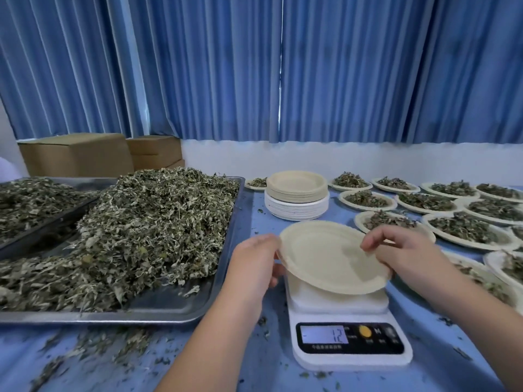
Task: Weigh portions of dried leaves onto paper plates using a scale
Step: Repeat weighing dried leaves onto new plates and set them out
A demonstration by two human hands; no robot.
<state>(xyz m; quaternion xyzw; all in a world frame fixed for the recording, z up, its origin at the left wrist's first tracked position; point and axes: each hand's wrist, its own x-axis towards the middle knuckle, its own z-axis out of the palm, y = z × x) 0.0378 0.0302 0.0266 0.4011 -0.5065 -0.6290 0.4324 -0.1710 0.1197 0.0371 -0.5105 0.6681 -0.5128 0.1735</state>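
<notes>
a blue bench (254,363) carries a metal tray (169,305) heaped with dried leaves (147,227) at the left, and filled plates (464,227) at the right. the white scale (311,315) in the middle reads 12. an empty paper plate (328,256) tilts over its platform. the left hand (254,261) curls round its left rim and the right hand (402,250) pinches the right rim, forearms reaching forward.

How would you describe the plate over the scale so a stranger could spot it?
On the blue table, find the white scale beside the big tray of leaves. The plate tilts over its platform, held by the left hand and right hand. Unlike the plates on the right, it is empty.
</notes>
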